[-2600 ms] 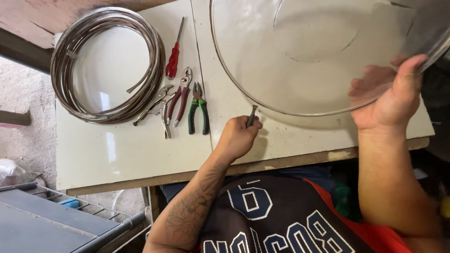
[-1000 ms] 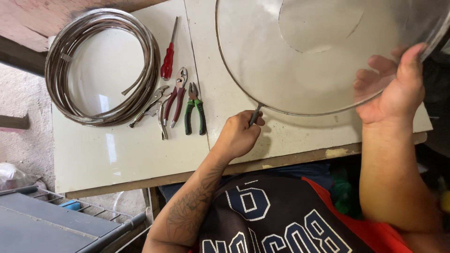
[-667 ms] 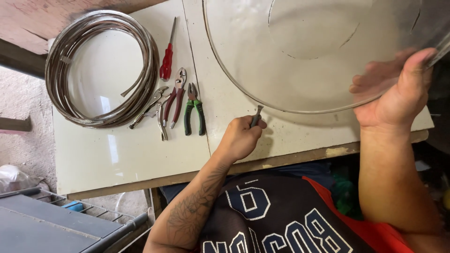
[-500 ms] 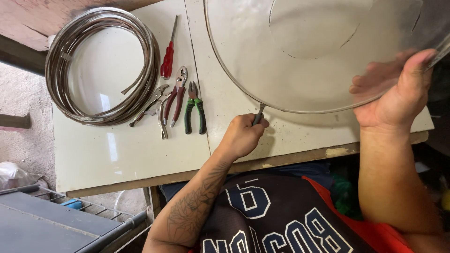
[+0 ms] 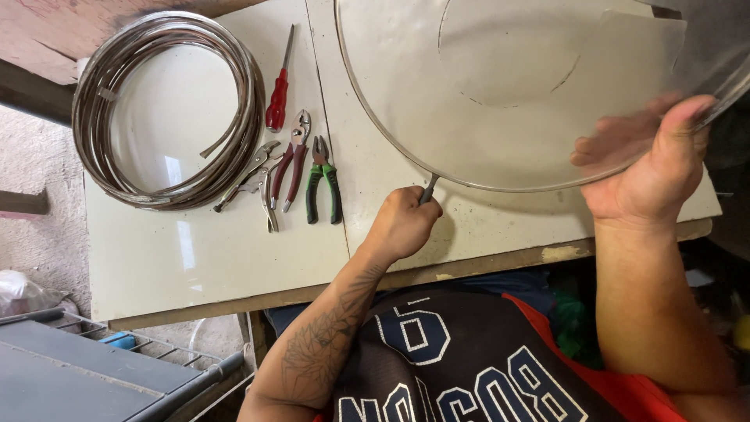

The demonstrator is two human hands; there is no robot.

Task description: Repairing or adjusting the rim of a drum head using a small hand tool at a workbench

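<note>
Head view: left hand (image 5: 402, 225) fisted around one small metal tool (image 5: 428, 188) touching the clear round dish (image 5: 500, 94) rim; right hand (image 5: 652, 168) grips that rim. Beside: one screwdriver (image 5: 277, 98), three pliers (image 5: 293, 168), one wire coil (image 5: 168, 109).

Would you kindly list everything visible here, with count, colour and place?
clear round dish: one, transparent, tilted above the table's right half
small tool: one, grey metal, at the dish's lower rim
coiled strip: one coil, silvery, table's left
screwdriver: one, red handle, beside the coil
pliers: about three, plain metal, red-handled, green-and-black-handled, mid-table
table: one, cream top
wire rack: one, grey, lower left
left hand: closed around the small tool
right hand: gripping the dish's right edge
</note>
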